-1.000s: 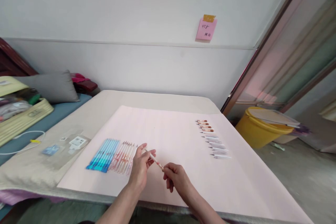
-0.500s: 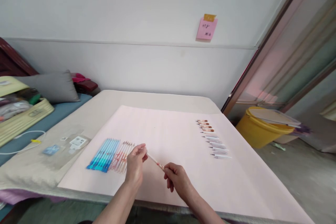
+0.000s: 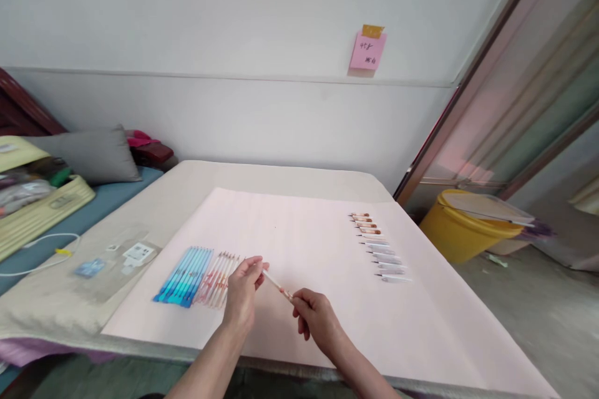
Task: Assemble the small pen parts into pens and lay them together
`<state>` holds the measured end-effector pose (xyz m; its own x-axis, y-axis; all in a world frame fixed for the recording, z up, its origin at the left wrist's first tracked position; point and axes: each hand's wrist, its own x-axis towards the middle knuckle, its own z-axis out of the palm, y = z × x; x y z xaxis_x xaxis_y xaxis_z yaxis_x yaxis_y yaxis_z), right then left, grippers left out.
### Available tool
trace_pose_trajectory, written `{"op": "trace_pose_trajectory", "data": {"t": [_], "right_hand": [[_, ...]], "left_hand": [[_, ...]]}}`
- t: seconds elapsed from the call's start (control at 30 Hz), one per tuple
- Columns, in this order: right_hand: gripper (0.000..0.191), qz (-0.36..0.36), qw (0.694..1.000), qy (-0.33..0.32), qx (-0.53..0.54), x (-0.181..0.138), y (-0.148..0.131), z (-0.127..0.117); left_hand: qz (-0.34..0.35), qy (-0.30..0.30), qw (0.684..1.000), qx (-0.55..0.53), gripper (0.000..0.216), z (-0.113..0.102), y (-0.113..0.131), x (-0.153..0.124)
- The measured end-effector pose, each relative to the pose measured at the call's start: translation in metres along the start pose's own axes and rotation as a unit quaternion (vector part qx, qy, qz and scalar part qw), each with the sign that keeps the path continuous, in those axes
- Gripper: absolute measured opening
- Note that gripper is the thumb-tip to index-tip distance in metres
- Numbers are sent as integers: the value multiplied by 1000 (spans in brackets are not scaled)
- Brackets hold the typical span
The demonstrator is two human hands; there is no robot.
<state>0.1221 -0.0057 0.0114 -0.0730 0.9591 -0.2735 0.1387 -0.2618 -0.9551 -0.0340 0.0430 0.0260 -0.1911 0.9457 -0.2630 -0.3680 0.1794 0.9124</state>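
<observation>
Between my two hands is a slim white pen (image 3: 277, 285) with a reddish pattern, slanting down to the right. My left hand (image 3: 243, 287) pinches its upper left end, while the fingers of my right hand (image 3: 316, 315) are closed around the lower right end. Beside my left hand lies a row of pale pens with red markings (image 3: 218, 280), partly covered by that hand. Just left of them are several blue pens (image 3: 185, 277), packed side by side. To the right, a column of slender pen-like pieces with dark tips (image 3: 374, 240) is spread out, some brown-patterned, others whitish.
A pale pink sheet (image 3: 299, 230) covers most of the table. Clear plastic packaging (image 3: 115, 268) with labels lies at left, near a white cable (image 3: 42, 237). A yellow bin (image 3: 461, 230) stands off the right edge. A pink note (image 3: 367, 51) hangs on the wall.
Almost nothing differs. The pen's upper left end has shifted very slightly at my left fingertips; both hands stay in place.
</observation>
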Motion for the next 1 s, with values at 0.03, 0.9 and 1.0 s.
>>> {"op": "trace_pose_trajectory", "data": {"t": [0.03,0.9,1.0], "right_hand": [[22,-3,1000,1,-2,0,0,0],[24,-7,1000,-20,22,2,3,-4],[24,-4,1000,-18,16,2,1,-4]], "left_hand": [[0,-2,1000,-1,36,0,0,0],[9,17,1000,21,33,1,1,0],[5,12,1000,23,31,1,0,0]]}}
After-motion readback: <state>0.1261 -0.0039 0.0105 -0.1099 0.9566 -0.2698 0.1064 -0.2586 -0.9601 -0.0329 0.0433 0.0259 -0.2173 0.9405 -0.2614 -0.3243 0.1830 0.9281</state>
